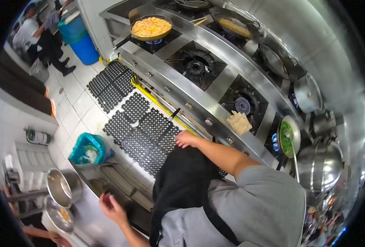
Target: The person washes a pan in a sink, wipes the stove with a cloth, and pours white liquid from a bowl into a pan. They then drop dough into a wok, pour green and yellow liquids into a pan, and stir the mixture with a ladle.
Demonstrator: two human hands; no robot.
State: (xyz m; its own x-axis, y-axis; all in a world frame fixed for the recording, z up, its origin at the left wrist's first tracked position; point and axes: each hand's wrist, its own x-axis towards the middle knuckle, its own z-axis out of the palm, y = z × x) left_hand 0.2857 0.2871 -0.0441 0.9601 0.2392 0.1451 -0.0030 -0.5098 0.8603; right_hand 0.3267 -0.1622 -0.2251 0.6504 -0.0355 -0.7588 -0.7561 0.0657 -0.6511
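My right hand (186,139) hangs over the dark floor mats in front of the stove, its fingers loosely curled with nothing visible in them. My left hand (113,208) is by the edge of the metal counter on the left, fingers apart and holding nothing, slightly blurred. A folded beige cloth (240,122) lies on the stove's front edge, apart from my right hand. Nearest to my left hand are a steel pot (76,187) and a metal bowl (52,215) with some orange food. A black apron (182,181) covers my front.
On the stove (166,68), a pan of orange-yellow food (151,27) and a pan of green food (286,136) sit over blue flames. A teal-lined bin (102,148) and a blue barrel (83,48) stand on the floor. Another person (36,37) is at upper left.
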